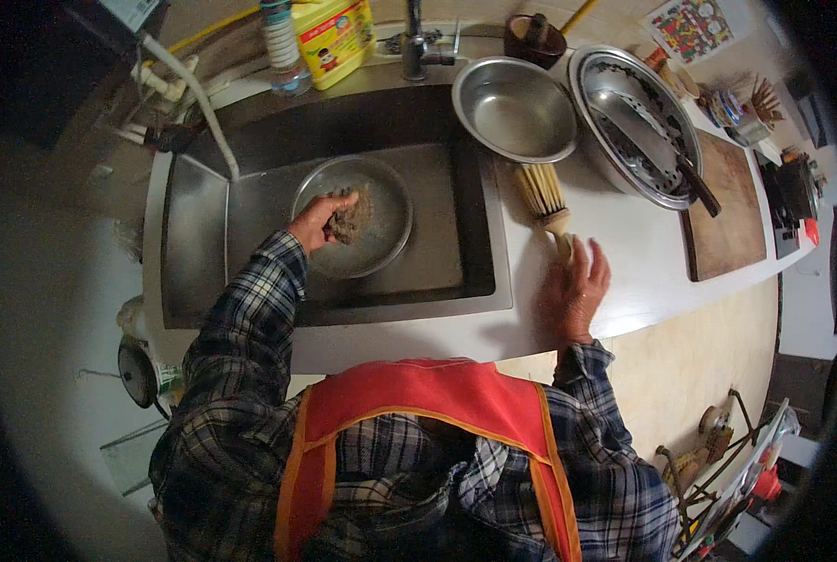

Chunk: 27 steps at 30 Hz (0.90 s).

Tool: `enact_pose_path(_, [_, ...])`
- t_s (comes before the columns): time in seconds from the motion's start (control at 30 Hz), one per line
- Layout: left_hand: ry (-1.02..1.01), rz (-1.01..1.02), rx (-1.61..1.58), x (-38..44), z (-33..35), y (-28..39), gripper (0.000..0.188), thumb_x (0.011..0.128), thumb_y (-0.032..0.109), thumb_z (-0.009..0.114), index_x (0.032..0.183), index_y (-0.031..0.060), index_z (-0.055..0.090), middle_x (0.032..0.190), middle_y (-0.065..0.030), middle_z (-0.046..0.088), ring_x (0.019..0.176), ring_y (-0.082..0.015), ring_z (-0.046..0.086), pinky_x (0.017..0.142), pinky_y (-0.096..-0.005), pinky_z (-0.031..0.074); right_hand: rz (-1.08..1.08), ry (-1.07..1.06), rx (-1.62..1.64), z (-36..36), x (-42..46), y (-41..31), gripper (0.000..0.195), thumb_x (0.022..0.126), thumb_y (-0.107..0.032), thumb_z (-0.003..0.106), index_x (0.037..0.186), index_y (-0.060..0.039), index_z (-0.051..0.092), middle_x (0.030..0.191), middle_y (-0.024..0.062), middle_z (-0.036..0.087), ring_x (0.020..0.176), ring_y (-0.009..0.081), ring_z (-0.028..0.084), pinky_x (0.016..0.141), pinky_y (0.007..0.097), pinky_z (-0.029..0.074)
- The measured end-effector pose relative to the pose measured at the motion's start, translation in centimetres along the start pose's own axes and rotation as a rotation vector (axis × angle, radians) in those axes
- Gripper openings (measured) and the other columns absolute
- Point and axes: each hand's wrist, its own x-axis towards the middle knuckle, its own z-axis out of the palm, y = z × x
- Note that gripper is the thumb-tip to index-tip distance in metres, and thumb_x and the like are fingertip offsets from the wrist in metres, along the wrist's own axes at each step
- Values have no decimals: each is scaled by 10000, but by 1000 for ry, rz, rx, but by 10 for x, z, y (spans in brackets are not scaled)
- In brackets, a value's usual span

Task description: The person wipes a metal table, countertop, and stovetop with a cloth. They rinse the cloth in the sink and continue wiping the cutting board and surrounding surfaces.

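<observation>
My left hand (321, 221) grips a crumpled brownish cloth or scrubbing pad (349, 219) above a round metal basin (390, 246). The basin sits inside the sink (432, 267) and seems to hold some water. Over the white counter, my right hand (583, 284) is at the handle end of a brush (543, 193) with pale bristles. The fingers are partly spread, and whether they grip the handle is hard to tell. The brush lies just below an empty steel bowl (515, 111).
Right of the bowl, a knife (636, 137) rests across a larger steel basin (696, 151) with a perforated strainer. A wooden cutting board (727, 211) lies beyond it. Behind the sink stand a faucet (414, 49), a yellow jug (334, 42) and a plastic bottle (283, 49). A grey hose (197, 91) runs into the sink.
</observation>
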Motion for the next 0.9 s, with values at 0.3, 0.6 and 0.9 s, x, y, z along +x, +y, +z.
enact_pose_path(0.3, [-78,255,-356,-33,6,5,308,847,290,622,1012,30,612,1003,-104,635,939,-241,617,854,-391,499,181,-810,1192,42,54,-136,739,816,-194,708,1398,-7,293,1359,180,414,1181,317,468,906,345,470])
enact_pose_path(0.6, [23,649,-147,-62,12,7,247,774,126,558,982,3,609,923,-79,636,892,-177,606,812,-295,480,618,-1396,1793,103,59,-220,599,855,-201,659,1348,-82,342,1267,70,469,1140,212,496,897,413,481])
enact_pose_path(0.9, [-17,845,226,-52,1,9,334,752,73,560,1075,22,629,1070,-84,635,992,-154,557,925,-306,415,556,-1601,1493,128,55,-237,301,754,-108,661,1030,-72,548,868,14,564,744,123,532,566,251,423])
